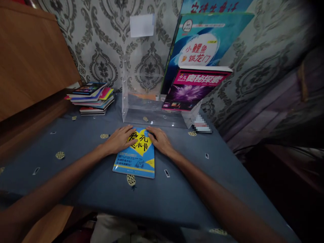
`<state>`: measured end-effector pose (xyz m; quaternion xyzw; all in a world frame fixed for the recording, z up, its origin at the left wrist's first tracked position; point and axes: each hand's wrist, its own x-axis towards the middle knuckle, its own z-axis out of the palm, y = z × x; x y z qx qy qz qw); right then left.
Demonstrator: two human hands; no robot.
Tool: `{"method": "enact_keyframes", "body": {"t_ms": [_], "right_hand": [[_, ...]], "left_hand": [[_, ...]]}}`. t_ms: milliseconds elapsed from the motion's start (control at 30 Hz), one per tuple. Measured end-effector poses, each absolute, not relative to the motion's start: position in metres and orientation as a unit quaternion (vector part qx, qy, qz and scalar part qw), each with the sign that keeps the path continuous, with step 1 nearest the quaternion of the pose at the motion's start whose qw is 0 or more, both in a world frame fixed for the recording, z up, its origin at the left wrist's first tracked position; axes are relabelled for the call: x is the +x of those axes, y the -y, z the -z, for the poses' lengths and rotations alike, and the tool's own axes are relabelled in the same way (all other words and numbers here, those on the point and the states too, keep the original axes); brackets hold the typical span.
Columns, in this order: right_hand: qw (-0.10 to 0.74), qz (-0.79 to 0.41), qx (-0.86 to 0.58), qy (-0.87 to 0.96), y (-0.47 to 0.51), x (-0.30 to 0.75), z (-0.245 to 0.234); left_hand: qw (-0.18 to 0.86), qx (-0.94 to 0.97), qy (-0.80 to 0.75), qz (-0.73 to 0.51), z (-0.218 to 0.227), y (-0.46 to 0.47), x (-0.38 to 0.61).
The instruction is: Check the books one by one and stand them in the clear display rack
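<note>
A blue book with a yellow heart and black characters (138,155) lies flat on the blue-grey tablecloth (83,182) in front of me. My left hand (120,139) rests on the book's upper left part, fingers stretched flat. My right hand (159,139) lies on its upper right edge, fingers also flat. Just behind stands a clear acrylic book holder (141,101). In the holder's right side a purple book (192,89) leans in front of a large teal book (202,44).
A stack of several books (91,98) sits at the back left of the table. A wooden panel (30,54) rises at the left. Patterned wallpaper (108,40) backs the table, with a white note (141,25) on it. The table's right edge drops into dark space.
</note>
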<state>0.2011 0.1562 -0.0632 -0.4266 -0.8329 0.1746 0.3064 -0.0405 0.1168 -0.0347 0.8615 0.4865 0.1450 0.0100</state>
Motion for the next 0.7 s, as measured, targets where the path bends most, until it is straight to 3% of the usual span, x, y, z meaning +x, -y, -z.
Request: {"method": "enact_keyframes", "body": {"t_ms": [267,500,700], "right_hand": [[0.332,-0.199,-0.469,0.794,-0.15,0.206,0.056],[0.385,-0.237,-0.494,0.743,-0.152,0.212,0.057],[0.406,-0.255,-0.485,0.731,-0.157,0.213,0.061]], "left_hand": [[-0.065,0.846,-0.513,-0.13,0.026,-0.13,-0.012],[0.011,0.917,-0.372,-0.143,0.029,-0.137,-0.016],[-0.007,0.925,-0.368,-0.091,0.024,-0.148,-0.002]]}}
